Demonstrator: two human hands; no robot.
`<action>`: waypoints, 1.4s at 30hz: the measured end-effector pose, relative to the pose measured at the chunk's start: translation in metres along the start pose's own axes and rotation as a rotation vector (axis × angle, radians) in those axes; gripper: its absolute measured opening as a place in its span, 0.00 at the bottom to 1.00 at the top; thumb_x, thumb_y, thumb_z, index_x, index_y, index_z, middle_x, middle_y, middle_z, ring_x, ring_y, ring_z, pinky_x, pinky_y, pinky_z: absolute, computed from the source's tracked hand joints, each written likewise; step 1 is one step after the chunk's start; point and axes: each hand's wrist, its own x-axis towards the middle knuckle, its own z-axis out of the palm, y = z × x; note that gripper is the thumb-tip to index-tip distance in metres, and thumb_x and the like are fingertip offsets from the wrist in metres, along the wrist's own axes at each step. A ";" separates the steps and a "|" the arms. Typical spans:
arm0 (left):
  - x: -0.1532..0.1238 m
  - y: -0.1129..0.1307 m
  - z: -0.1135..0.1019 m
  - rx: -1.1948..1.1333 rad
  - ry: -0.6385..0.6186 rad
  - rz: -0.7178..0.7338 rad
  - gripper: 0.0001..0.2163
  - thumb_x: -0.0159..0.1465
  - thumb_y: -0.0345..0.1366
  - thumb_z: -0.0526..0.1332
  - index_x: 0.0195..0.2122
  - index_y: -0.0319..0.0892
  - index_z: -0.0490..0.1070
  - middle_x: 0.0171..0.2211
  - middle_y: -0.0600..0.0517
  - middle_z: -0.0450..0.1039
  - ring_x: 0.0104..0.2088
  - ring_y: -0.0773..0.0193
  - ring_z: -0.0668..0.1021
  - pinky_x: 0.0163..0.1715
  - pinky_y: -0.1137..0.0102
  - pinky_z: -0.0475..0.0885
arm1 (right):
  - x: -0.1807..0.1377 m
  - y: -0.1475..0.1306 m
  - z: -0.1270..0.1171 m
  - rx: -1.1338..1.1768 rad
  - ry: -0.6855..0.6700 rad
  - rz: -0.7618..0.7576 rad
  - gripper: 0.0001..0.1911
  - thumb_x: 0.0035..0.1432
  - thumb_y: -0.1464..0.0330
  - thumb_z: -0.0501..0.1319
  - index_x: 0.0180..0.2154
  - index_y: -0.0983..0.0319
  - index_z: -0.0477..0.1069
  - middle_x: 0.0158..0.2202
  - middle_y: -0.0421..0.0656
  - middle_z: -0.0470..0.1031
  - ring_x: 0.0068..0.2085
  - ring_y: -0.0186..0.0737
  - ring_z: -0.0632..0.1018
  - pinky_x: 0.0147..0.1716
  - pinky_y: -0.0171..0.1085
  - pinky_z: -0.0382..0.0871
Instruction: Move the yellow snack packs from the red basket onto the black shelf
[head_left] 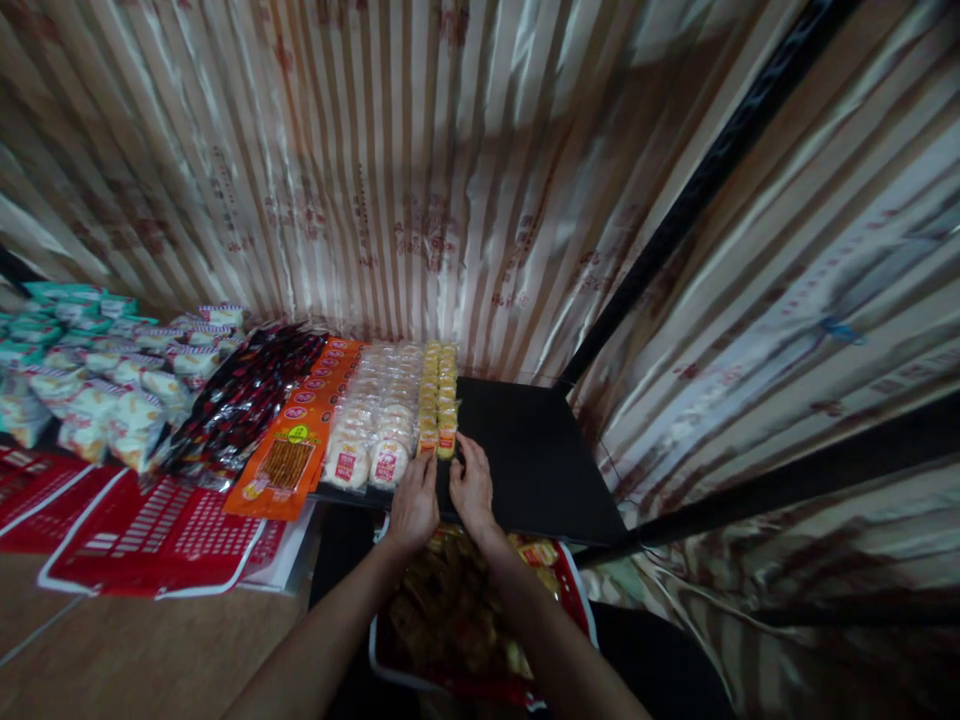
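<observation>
Two narrow rows of yellow snack packets [439,385] with orange-and-red labels run back along a black shelf [525,440]. My left hand [415,505] is at the front of the left row, fingers together and fingertips on the foremost packet. Close by, my right hand [472,487] touches the lower right edge of the front packet in the right row; its thumb and forefinger are apart. Below my forearms is a red basket [586,600] with a white rim, filled with more wrapped packets [536,552], some bearing the same kind of label.
Left of the yellow rows lie clear-wrapped round white crackers [367,460], orange snack bags [292,450], dark shiny packets [240,400] and white-and-teal bags [112,400]. Red baskets [165,530] sit below the shelf's front edge. A striped curtain [420,200] and black posts [675,210] enclose the shelf.
</observation>
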 end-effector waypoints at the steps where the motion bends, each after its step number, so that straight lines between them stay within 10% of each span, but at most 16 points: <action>1: 0.000 -0.001 0.001 0.012 0.000 0.013 0.23 0.58 0.22 0.47 0.56 0.30 0.60 0.54 0.36 0.63 0.56 0.53 0.66 0.53 0.55 0.66 | -0.001 0.000 0.000 -0.007 -0.015 0.004 0.26 0.53 0.75 0.48 0.54 0.63 0.64 0.48 0.49 0.69 0.51 0.42 0.68 0.52 0.44 0.64; 42: 0.005 0.009 0.010 0.372 0.021 0.164 0.17 0.63 0.30 0.50 0.52 0.43 0.67 0.50 0.45 0.70 0.50 0.55 0.71 0.46 0.60 0.68 | -0.007 -0.003 0.001 -0.032 -0.018 0.040 0.31 0.51 0.77 0.47 0.59 0.61 0.58 0.46 0.46 0.73 0.47 0.43 0.72 0.49 0.42 0.67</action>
